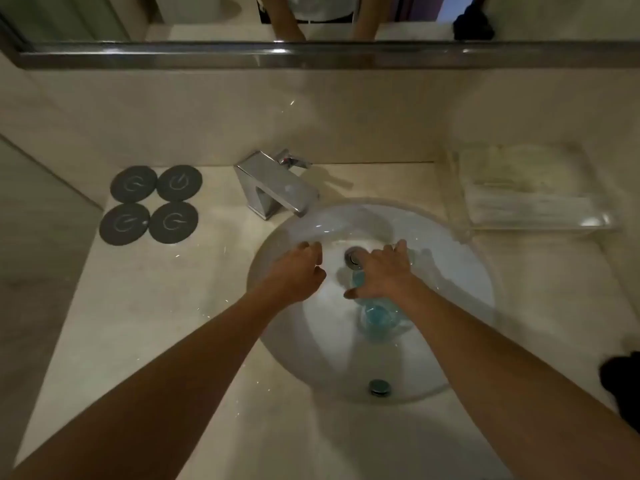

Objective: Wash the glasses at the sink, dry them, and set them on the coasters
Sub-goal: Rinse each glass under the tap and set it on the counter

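A round white sink [460, 271] fills the centre and lower right of the frame. Two glasses with blue-tinted bases are seen inside it: one glass [377, 317] lies in the bowl just below the right hand, and a second glass [358, 280] is partly hidden under that hand, near the drain [353, 258]. The right hand [381, 271] is spread over the second glass with fingers extended; whether the glass is actually gripped cannot be told, since the contact is covered by the hand. The left hand [298, 271] is held over the left part of the bowl, fingers loosely curled, with nothing in it. An overflow hole [380, 387] is seen low on the near wall of the bowl.

A chrome tap [277, 188] stands at the upper left rim of the sink. Four dark round coasters [152, 202] are laid in a square at the left of the frame on the pale counter [138, 306], and nothing rests on them. At the upper right, a clear tray [588, 223] holds folded pale towels [519, 181]. A mirror [311, 15] runs along the top edge, with both forearms reflected in it.
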Available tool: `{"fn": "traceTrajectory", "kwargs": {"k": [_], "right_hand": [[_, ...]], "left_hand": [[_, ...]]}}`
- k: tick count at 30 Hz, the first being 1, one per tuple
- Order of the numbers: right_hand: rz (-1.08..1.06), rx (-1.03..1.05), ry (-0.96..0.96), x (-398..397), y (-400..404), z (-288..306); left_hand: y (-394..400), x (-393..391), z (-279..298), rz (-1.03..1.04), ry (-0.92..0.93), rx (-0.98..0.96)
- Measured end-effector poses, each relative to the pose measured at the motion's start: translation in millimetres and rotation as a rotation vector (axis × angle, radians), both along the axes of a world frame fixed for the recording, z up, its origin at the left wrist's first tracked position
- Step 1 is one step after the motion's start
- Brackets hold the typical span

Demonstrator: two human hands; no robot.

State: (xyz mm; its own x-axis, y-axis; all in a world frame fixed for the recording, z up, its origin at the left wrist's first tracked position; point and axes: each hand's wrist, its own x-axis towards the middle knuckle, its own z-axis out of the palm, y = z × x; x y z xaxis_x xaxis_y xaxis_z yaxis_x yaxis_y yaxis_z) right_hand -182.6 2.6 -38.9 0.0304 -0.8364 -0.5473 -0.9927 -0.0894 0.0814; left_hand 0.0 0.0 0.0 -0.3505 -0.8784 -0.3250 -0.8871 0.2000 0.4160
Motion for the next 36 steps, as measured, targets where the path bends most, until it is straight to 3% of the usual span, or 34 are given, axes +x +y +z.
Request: {"fn": "traceTrajectory", "kwargs": {"k": [2,9,14,20,24,27,31,36], "right_hand": [[0.067,0.019,0.099,3.4,-3.8,5.2],[0.029,0.075,0.174,10.7,-6.6,1.0],[0.08,0.009,0.172,9.1,-7.5,-2.6],[-0.038,0.031,-0.134,7.2,-16.9,12.8],[-0.209,-0.023,-0.406,14.1,-26.3,30.6],[-0.2,-0.068,-0.504,15.3,-32.7,41.9],[-0.245,-0.114,-0.63,18.2,-34.6,52.8],[-0.296,-0.122,-0.704,22.7,-34.3,56.2]], "left_hand": [[-3.5,1.6,-0.7,0.002,0.034,-0.011],[-12.1,2.4,4.7,-0.035,0.007,0.044],[-25.2,4.7,20.2,-0.137,0.001,-0.102],[-32.3,-9.2,61.9,-0.27,0.166,-0.124],[-41.6,-25.5,96.0,-0.309,0.293,-0.328],[-66.3,-27.1,100.1,-0.227,0.237,-0.521],[-90.8,-14.9,78.6,-0.104,0.108,-0.423],[-88.8,-10.7,68.1,0.09,0.23,-0.494]]}}
